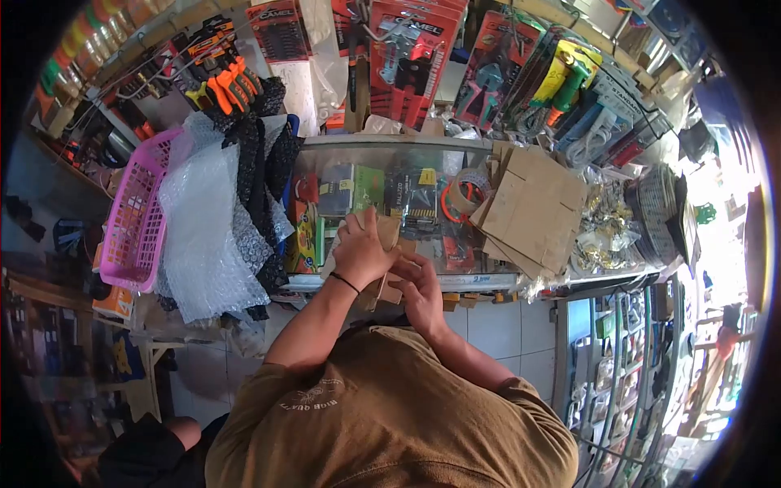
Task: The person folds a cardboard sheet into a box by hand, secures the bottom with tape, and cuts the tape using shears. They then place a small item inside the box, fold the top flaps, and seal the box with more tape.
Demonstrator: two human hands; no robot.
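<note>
A small brown piece of folded cardboard is held in front of my chest, at the front edge of the glass counter. My left hand, with a dark band at the wrist, lies over its top and left side, fingers wrapped round it. From the lower right, my right hand grips its edge with bent fingers. Part of the cardboard shows below, between the two hands. My palms hide the rest of it.
Flat cardboard sheets lie on the counter to the right, beside rolls of tape. Bubble wrap and a pink basket are at the left. Packaged tools hang behind the counter. A person's knee shows at lower left.
</note>
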